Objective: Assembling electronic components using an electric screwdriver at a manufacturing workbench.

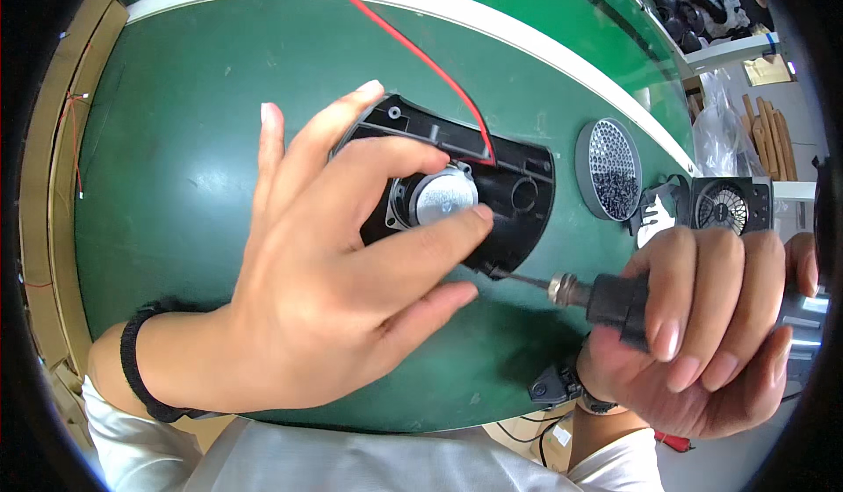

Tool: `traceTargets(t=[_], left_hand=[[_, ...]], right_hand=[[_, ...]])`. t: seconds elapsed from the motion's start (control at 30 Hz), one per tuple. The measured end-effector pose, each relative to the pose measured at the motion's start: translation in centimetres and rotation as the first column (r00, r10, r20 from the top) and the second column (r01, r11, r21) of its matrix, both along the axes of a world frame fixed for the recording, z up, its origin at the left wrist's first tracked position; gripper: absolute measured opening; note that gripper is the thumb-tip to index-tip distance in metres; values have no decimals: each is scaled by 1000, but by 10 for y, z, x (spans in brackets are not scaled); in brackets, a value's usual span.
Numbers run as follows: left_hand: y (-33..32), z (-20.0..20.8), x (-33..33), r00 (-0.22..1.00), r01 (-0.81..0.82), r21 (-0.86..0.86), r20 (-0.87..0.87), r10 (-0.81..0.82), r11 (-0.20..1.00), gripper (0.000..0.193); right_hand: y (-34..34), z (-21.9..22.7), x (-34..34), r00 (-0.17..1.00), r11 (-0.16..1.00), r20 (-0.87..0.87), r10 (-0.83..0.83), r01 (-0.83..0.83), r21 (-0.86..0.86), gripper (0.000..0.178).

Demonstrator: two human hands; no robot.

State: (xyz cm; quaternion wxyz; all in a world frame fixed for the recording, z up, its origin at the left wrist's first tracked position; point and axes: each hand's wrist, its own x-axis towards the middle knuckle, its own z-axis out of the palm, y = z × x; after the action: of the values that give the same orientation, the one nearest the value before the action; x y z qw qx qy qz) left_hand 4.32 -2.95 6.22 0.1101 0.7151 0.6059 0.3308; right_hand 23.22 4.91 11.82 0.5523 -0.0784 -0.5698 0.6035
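Bright, even overhead light; soft shadows under the hands on the green matte table [202, 141]. Fisheye bends the edges, corners black, slight blur.

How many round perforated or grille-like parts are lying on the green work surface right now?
2: a round grey perforated metal grille beside the black plastic housing, and a square black fan-style grille further right, above the right hand. The hands may hide others.

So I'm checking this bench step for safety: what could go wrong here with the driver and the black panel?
The screwdriver bit meets the black panel right beside the left hand; a slip could jab its fingertips. The bit could also skid into the round speaker and dent it. The red wire runs along the panel's top edge and might get pinched.
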Motion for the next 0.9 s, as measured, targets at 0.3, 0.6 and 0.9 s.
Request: traceTargets(t=[0.3, 0.6, 0.9], left_hand=[[-2, -6, -3, 998, 58, 46, 15, -59, 997, 25], [-2, -8, -1, 998, 49, 44, 48, -51, 998, 22], [-1, -8, -1, 998, 54, 51, 36, -56, 997, 23]], right_hand=[[-9, 4, -2, 996, 1000, 85, 20, -19, -6, 32], [-6, 2, 2, 994, 1000, 107, 9, -12, 24, 33], [-4, 6, 7, 979, 998, 195, 62, -61, -13, 33]])
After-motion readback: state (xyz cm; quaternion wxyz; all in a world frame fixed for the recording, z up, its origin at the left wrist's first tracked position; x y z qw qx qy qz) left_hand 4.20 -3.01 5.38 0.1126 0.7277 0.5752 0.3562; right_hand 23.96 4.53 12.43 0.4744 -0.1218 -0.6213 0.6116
